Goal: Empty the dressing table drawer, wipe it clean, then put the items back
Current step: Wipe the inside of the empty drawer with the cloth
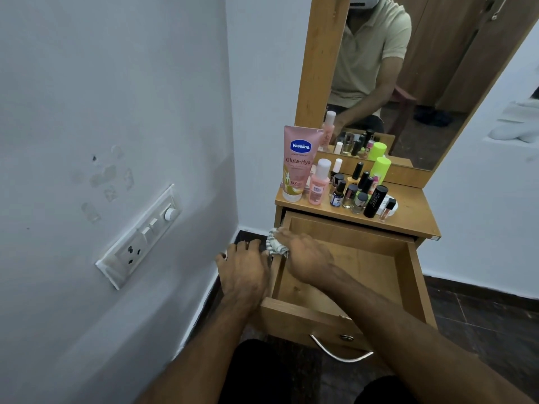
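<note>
One pale wooden drawer (405, 275), pulled open, bare inside.

Bottles (350, 191) on the dressing table top (408, 217), mirror (408, 83) behind, open drawer (344, 272) below, cloth (275, 243) on its left wall

The drawer (350, 263) stood pulled out, its floor bare and reachable from above. Bottles (350, 191) crowded the tabletop (414, 217). The wall (116, 112) seemingly hemmed the left side.
</note>
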`<action>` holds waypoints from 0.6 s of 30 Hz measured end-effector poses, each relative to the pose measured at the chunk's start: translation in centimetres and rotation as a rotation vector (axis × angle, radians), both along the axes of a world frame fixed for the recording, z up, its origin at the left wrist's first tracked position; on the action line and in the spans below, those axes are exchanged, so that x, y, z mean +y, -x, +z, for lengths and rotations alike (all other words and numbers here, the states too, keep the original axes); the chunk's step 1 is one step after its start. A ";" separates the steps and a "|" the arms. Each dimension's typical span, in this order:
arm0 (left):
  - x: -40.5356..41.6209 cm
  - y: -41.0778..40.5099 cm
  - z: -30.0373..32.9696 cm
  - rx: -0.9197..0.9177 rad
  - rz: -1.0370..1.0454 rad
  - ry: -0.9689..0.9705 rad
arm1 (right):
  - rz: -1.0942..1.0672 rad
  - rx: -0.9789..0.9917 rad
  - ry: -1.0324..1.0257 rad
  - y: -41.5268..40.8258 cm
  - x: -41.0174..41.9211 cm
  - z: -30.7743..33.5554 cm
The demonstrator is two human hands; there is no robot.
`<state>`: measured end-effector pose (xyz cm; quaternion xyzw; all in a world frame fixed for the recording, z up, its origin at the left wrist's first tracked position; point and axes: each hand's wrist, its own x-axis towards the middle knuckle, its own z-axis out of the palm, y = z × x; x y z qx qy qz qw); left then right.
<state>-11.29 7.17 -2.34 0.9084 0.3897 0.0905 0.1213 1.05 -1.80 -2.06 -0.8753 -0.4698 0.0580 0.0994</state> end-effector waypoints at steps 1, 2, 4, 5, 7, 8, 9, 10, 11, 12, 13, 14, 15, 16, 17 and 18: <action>0.0 0.0 0.0 -0.003 -0.005 -0.011 | -0.007 -0.005 0.009 -0.2 0.4 0.2; 0.1 0.1 0.0 0.000 -0.011 -0.015 | -0.023 -0.005 0.026 -0.6 0.9 0.6; 0.2 0.1 -0.1 0.024 -0.024 -0.018 | -0.075 -0.004 0.078 -1.6 2.3 1.7; 0.2 0.2 -0.2 0.032 -0.029 -0.019 | -0.096 -0.016 0.105 -2.1 2.9 2.2; 0.1 0.2 -0.1 0.042 -0.034 -0.017 | -0.113 -0.067 0.163 -2.5 3.8 2.9; 0.2 0.2 -0.1 0.047 -0.035 -0.020 | -0.119 -0.091 0.196 -2.5 4.0 3.0; 0.3 0.1 0.0 0.055 -0.036 -0.022 | -0.122 -0.114 0.233 -2.5 4.2 3.1; 0.3 0.0 0.0 0.066 -0.037 -0.023 | -0.118 -0.144 0.270 -2.4 4.3 3.1; 0.2 0.0 -0.1 0.072 -0.041 -0.028 | -0.107 -0.181 0.299 -2.4 4.2 3.0; 0.2 0.0 0.0 0.078 -0.047 -0.036 | -0.099 -0.211 0.320 -2.3 4.2 3.1; 0.2 0.0 0.1 0.088 -0.053 -0.038 | -0.097 -0.226 0.338 -2.2 4.2 3.2; 0.2 0.0 0.1 0.097 -0.058 -0.037 | -0.103 -0.226 0.353 -2.2 4.3 3.3; 0.3 0.0 0.1 0.100 -0.062 -0.041 | -0.121 -0.215 0.362 -2.2 4.2 3.3; 0.3 -0.1 0.1 0.098 -0.067 -0.046 | -0.149 -0.202 0.366 -2.2 4.0 3.2; 0.3 -0.1 0.1 0.097 -0.072 -0.049 | -0.184 -0.199 0.371 -2.4 3.7 3.1; 0.3 -0.2 0.1 0.100 -0.081 -0.049 | -0.217 -0.213 0.387 -2.7 3.2 3.0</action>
